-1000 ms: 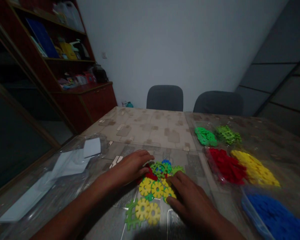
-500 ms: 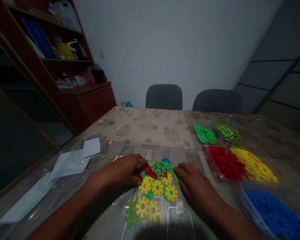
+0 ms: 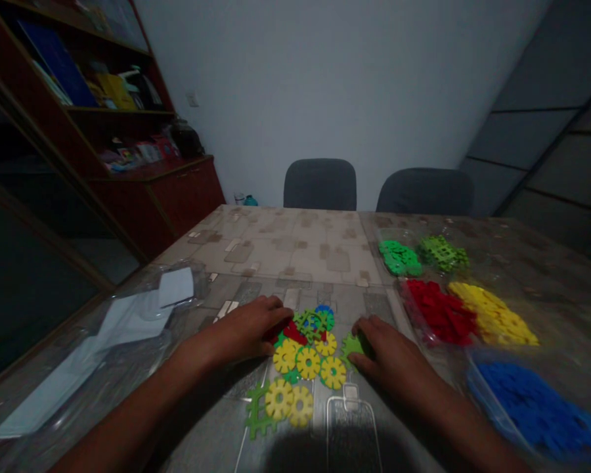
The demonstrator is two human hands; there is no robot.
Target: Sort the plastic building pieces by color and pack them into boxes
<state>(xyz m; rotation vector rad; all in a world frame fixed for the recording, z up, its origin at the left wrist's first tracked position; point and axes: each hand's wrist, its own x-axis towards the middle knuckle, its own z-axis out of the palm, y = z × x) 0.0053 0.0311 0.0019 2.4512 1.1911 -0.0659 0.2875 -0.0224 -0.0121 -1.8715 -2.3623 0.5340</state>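
The person's right hand (image 3: 381,348) had its thumb and fingers closed on a lime-green piece (image 3: 349,345), just right of the colorful cluster (image 3: 308,362). The left hand (image 3: 256,327) curled at a red piece (image 3: 294,332) on the cluster's left; its grip could not be told. 2 yellow discs (image 3: 279,399) lay nearer the person.

Clear plastic tray (image 3: 497,387), white paper sheets (image 3: 132,320)
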